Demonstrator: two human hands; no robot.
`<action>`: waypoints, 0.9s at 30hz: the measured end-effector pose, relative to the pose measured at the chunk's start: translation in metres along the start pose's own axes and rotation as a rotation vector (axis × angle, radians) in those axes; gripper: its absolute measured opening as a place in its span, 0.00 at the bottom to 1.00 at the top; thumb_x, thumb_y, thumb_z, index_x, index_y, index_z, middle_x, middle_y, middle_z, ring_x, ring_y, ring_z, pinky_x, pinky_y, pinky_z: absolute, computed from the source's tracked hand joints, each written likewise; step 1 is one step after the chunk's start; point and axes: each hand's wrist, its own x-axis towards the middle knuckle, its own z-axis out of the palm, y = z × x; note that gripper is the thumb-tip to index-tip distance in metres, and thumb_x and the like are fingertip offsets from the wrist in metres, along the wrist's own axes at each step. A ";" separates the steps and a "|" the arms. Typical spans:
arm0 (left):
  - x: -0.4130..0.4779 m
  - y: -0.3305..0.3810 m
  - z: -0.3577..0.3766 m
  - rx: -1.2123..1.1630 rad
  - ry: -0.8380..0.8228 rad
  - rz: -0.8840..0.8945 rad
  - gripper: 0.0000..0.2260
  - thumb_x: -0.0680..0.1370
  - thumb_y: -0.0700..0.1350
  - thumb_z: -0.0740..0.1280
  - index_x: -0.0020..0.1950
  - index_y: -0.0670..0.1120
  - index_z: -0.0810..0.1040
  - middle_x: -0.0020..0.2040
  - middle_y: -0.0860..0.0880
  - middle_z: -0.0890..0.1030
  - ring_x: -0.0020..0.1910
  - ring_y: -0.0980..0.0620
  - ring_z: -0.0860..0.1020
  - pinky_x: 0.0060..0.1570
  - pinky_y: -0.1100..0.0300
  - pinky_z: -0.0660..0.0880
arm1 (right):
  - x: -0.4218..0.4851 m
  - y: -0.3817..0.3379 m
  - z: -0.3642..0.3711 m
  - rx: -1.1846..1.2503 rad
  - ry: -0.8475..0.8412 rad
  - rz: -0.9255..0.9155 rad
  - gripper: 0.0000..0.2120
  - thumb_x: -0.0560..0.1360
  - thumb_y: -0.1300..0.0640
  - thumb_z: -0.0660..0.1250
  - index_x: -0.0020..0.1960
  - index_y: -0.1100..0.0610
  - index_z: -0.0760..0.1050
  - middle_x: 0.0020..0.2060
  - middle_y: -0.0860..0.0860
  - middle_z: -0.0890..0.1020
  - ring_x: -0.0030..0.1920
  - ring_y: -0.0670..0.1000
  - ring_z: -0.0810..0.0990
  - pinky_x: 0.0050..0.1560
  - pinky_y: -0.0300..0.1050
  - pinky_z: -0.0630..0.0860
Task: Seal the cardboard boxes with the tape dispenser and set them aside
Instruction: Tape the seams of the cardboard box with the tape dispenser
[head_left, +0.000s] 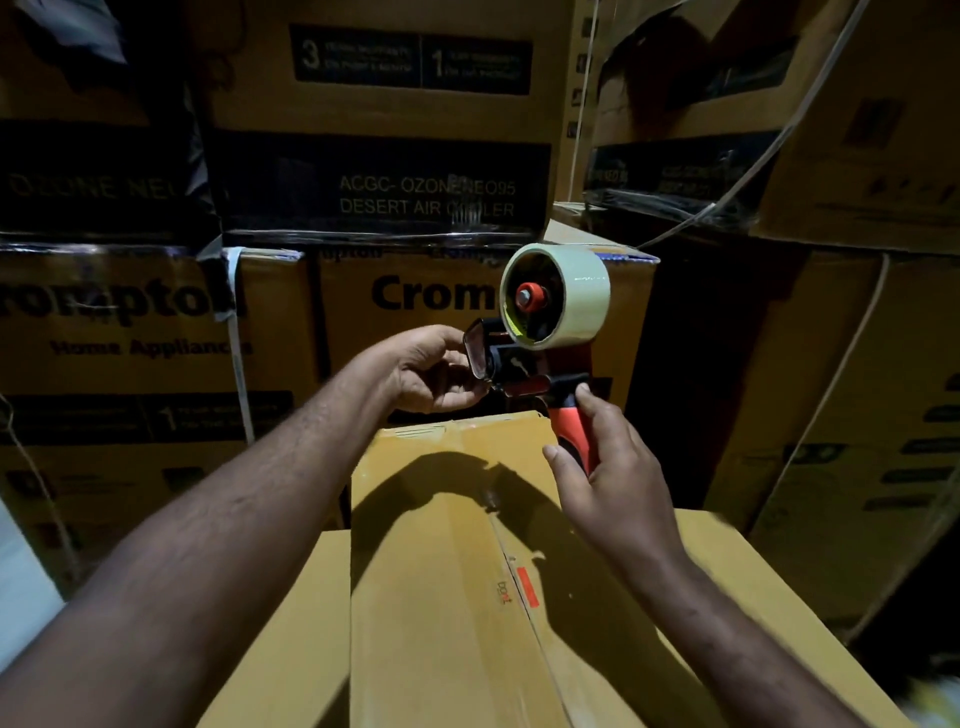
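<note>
The tape dispenser is up in the air just above the far end of the box, with the tape roll on top and the nose pointing left. The right hand is wrapped around the red handle, thumb and fingers closed on it. The left hand is curled at the nose, fingertips pinching around the front flap where the tape feeds out. I can't tell if it actually has the loose end.

Looks like the prep bit to me: freeing the tape end before laying a strip. My tip: pull out a short tail and stick it over the far edge of the box first. Then drag the dispenser toward you along the centre seam with steady pressure so it doesn't wrinkle.

The box sits on a bigger box, with stacked printed cartons behind.
</note>
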 end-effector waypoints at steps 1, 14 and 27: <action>0.004 -0.001 0.000 -0.035 -0.015 -0.017 0.12 0.78 0.47 0.70 0.41 0.39 0.77 0.37 0.44 0.81 0.39 0.50 0.81 0.46 0.58 0.82 | 0.001 0.002 0.003 -0.008 -0.012 -0.009 0.34 0.78 0.49 0.70 0.79 0.51 0.60 0.72 0.49 0.70 0.67 0.51 0.72 0.55 0.39 0.72; 0.052 -0.018 -0.046 0.130 -0.073 -0.216 0.05 0.76 0.38 0.70 0.48 0.38 0.78 0.39 0.42 0.84 0.34 0.49 0.85 0.38 0.54 0.84 | 0.009 0.023 0.037 -0.028 -0.108 0.010 0.34 0.78 0.47 0.69 0.79 0.47 0.59 0.69 0.44 0.71 0.59 0.40 0.67 0.54 0.37 0.74; 0.080 -0.001 -0.082 0.914 0.448 0.192 0.05 0.82 0.41 0.67 0.50 0.41 0.82 0.44 0.43 0.86 0.36 0.52 0.83 0.32 0.61 0.79 | -0.006 0.036 0.055 -0.070 -0.129 0.149 0.32 0.78 0.48 0.70 0.78 0.45 0.62 0.68 0.45 0.74 0.63 0.47 0.75 0.57 0.44 0.78</action>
